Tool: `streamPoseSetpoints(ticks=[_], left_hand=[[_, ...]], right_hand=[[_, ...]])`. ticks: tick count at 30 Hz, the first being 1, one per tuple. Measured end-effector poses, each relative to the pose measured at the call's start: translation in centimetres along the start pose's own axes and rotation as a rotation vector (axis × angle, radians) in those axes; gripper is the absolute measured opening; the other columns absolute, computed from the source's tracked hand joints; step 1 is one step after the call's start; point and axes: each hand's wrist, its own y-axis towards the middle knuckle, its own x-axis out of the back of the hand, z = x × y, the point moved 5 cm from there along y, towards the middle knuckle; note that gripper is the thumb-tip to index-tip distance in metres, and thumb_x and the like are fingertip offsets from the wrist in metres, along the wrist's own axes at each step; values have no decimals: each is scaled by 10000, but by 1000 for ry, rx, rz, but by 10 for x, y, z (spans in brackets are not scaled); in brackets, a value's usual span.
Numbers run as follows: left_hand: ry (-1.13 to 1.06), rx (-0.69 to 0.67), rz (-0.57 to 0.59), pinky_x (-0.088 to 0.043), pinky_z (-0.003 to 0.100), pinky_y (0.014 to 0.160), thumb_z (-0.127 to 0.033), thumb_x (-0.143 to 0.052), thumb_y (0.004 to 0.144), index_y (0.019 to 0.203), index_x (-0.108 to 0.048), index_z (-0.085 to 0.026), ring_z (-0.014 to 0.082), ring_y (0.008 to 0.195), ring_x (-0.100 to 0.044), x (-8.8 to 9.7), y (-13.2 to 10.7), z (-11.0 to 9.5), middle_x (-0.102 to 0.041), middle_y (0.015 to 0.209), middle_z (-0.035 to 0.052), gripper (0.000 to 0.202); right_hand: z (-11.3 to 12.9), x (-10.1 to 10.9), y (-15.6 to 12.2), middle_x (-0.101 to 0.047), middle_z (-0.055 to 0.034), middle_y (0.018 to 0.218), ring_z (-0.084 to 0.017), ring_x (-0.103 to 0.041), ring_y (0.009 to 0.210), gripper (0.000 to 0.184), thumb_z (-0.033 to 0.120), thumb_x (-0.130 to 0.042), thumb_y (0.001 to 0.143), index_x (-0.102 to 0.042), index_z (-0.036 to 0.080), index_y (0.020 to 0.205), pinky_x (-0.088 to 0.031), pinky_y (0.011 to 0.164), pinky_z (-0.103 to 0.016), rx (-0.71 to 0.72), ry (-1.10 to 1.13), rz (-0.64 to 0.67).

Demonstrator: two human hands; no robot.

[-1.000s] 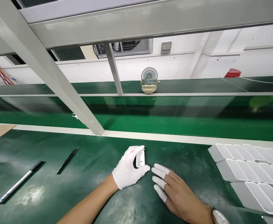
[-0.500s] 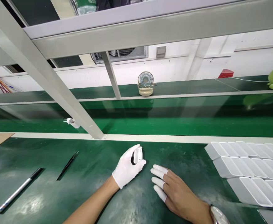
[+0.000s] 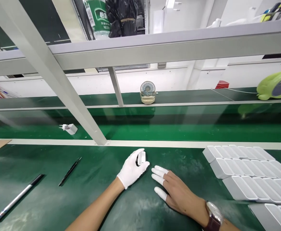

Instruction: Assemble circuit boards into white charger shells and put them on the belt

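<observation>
My left hand [image 3: 132, 168], in a white glove, is closed around a small white charger block [image 3: 141, 158] at the middle of the bench. Thumb and fingers grip the block from either side, and its lower part is hidden. To the right, my right hand [image 3: 171, 191] has white finger cots on several fingers and a watch [image 3: 213, 214] at the wrist. Its fingers are stretched out and apart, close to the left thumb, with nothing in them.
Rows of white rectangular boxes [image 3: 238, 168] stand at the right. A black pen [image 3: 70, 171] and a silver-and-black marker [image 3: 19, 198] lie left. Beyond the white edge strip, a white plug adapter [image 3: 69, 128] lies on the green belt [image 3: 178, 131]. A slanted post [image 3: 80, 110] crosses the left side.
The view has tilted upward and shifted right. My right hand has come slightly nearer the left one. The plug adapter now shows more fully beside the post. My left hand keeps its grip.
</observation>
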Motion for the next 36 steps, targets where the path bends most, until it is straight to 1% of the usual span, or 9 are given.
streamPoseSetpoints(ticks=[3,5,8,11,13,18,21,26,36], left_hand=[[0,-6,-8,-510,444,1062,-339,-686,823,1347,-564,-229,260,1187,-639,0,0,2,-669,1291,73,549],[-2,-4,-6,-516,431,1052,-349,-678,830,1348,-562,-224,256,1193,-638,0,0,3,-664,1300,77,545],[-17,-3,9,-516,418,1050,-358,-674,832,1361,-546,-209,250,1210,-631,0,0,4,-652,1322,85,564],[-27,-10,10,-484,428,1086,-365,-684,827,1374,-535,-206,255,1242,-612,-1,-2,5,-638,1345,90,589],[-37,-9,2,-470,436,1100,-365,-692,823,1388,-526,-209,257,1245,-608,0,-4,5,-634,1354,89,610],[-58,14,0,-492,420,1070,-377,-704,814,1387,-530,-204,243,1185,-635,-1,-7,6,-658,1316,80,623],[-40,18,-5,-498,411,1063,-396,-703,815,1373,-549,-203,246,1192,-630,-1,-8,6,-653,1319,80,611],[-39,46,-15,-526,401,1032,-366,-728,785,1356,-568,-208,239,1139,-654,1,-9,6,-667,1292,72,614],[-119,143,33,-545,407,957,-337,-739,744,1326,-583,-174,234,1017,-670,2,-6,-1,-681,1265,83,624]], right_hand=[[-3,-5,8,-512,-171,1491,-296,-403,1445,531,273,-544,998,-418,136,1496,-398,1170,-514,12,-4,107],[-12,-7,18,-531,-134,1484,-266,-395,1453,539,298,-539,1006,-403,185,1515,-340,1203,-514,33,22,162],[-41,-6,33,-559,-82,1467,-247,-419,1440,485,347,-534,1013,-455,270,1486,-342,1193,-522,-14,-53,135],[-73,1,44,-572,-194,1425,-333,-473,1392,437,325,-510,1014,-535,152,1414,-401,1120,-604,-165,-200,12],[-81,4,45,-576,-267,1379,-373,-507,1351,412,270,-469,1020,-556,64,1366,-437,1073,-627,-219,-246,-40],[-57,-5,30,-556,-217,1414,-348,-489,1370,371,275,-534,1002,-598,91,1318,-475,1091,-530,-133,-264,-54],[-40,-13,18,-568,-189,1410,-323,-482,1380,358,246,-513,1014,-583,115,1340,-487,1093,-513,-34,-274,-55],[-33,-20,4,-593,-208,1377,-328,-509,1358,362,201,-474,1020,-569,87,1351,-505,1080,-523,36,-321,-76],[-20,-29,-8,-628,-208,1298,-341,-519,1340,337,166,-471,995,-608,80,1290,-490,1094,-548,1,-365,-99]])
